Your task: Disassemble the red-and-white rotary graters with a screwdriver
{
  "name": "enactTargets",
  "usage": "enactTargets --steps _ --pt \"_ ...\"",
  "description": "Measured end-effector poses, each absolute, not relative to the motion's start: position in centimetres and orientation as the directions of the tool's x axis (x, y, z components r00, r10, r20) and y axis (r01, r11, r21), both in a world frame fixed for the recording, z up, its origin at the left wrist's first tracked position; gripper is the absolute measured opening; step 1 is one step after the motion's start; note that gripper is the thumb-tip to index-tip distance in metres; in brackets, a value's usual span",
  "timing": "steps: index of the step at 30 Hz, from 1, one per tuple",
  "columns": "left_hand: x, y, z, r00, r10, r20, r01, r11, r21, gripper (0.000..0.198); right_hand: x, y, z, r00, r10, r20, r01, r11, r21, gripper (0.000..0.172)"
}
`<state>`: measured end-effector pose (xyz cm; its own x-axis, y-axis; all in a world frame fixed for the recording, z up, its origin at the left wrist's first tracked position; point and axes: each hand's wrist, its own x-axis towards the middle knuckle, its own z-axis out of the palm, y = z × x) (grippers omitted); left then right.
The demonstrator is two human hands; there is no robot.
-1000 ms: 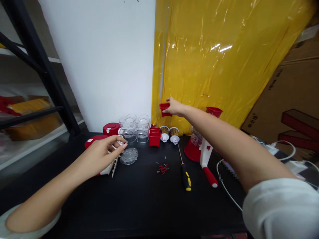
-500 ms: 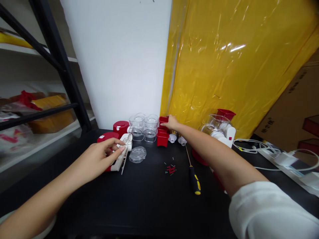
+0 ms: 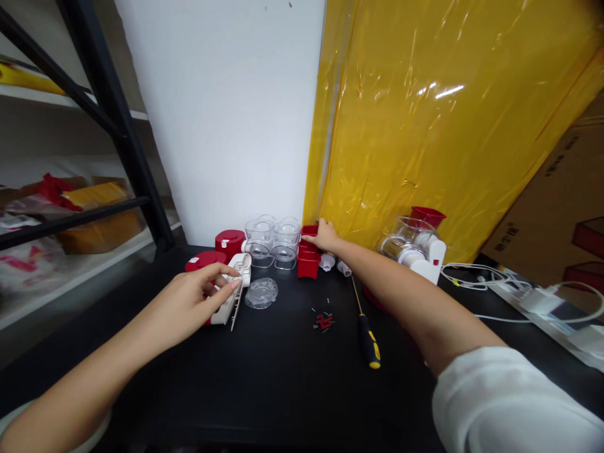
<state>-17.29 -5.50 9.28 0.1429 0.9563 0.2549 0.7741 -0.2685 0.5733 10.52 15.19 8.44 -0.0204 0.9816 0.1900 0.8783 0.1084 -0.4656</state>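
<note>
My left hand is at the white plastic housing on the left, its thumb and index finger closed on a thin white toothed strip. My right hand reaches to the back, its fingers closed at the rim of a rear red plastic cup; some fingertips are hidden. Another red cup stands in front of it. Two motors with white caps lie just right of the cups, partly behind my forearm. Near my left hand lies a clear round plastic cover.
Clear containers and red round parts stand along the wall. Small screws and red pieces lie mid-table beside a screwdriver. An assembled white-and-red unit stands right, near cables and a power strip.
My right hand has shifted slightly at the rear red cup, and the motor cap beside it has tilted. The left hand has barely moved.
</note>
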Motion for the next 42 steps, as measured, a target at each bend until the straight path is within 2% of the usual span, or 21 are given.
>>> enactTargets --steps 3,5,9,12,14,17,22,25,30,34,39,42 --pt "-17.3 -5.5 9.4 0.148 0.955 0.258 0.777 -0.274 0.566 0.049 11.2 13.4 11.5 -0.069 0.989 0.129 0.926 0.112 -0.362 0.074" --pt "-17.4 -5.4 9.5 0.142 0.955 0.262 0.785 -0.270 0.558 0.050 12.7 11.8 14.3 -0.158 0.981 0.117 0.949 0.184 -0.256 0.071" --pt "-17.4 -4.9 9.4 0.147 0.950 0.276 0.789 -0.281 0.546 0.052 18.8 8.3 19.9 -0.360 0.893 0.271 0.920 0.388 -0.054 0.067" --pt "-16.7 -4.4 9.5 0.180 0.943 0.281 0.765 -0.314 0.563 0.052 25.1 6.8 22.1 -0.411 0.874 0.259 0.908 0.417 0.036 0.064" --pt "-15.7 -3.9 9.7 0.203 0.940 0.274 0.747 -0.329 0.577 0.052 28.8 6.4 22.2 -0.411 0.894 0.178 0.909 0.418 0.000 0.064" --pt "-13.5 -3.4 10.2 0.257 0.926 0.277 0.730 -0.373 0.572 0.051 32.4 6.5 20.9 -0.437 0.895 0.093 0.885 0.446 -0.134 0.062" --pt "-8.8 -3.4 10.7 0.375 0.892 0.252 0.701 -0.451 0.553 0.043 33.3 6.8 19.1 -0.416 0.882 0.222 0.854 0.463 -0.239 0.051" --pt "-5.9 -4.1 10.8 0.421 0.879 0.223 0.669 -0.467 0.577 0.039 32.8 6.6 19.2 -0.421 0.876 0.237 0.840 0.475 -0.264 0.046" --pt "-2.7 -4.9 10.8 0.471 0.862 0.186 0.646 -0.481 0.593 0.035 32.6 5.1 19.7 -0.385 0.867 0.315 0.870 0.455 -0.190 0.044" --pt "-1.9 -4.4 10.7 0.485 0.851 0.202 0.628 -0.499 0.597 0.034 32.1 3.8 19.5 -0.290 0.859 0.422 0.926 0.363 -0.103 0.044" --pt "-0.7 -2.9 10.6 0.483 0.837 0.257 0.547 -0.518 0.658 0.034 30.3 2.6 18.8 -0.138 0.869 0.474 0.968 0.220 -0.121 0.038" --pt "0.9 -1.9 10.4 0.487 0.829 0.276 0.504 -0.525 0.686 0.044 29.1 2.1 18.6 -0.066 0.865 0.497 0.985 0.137 -0.107 0.033"
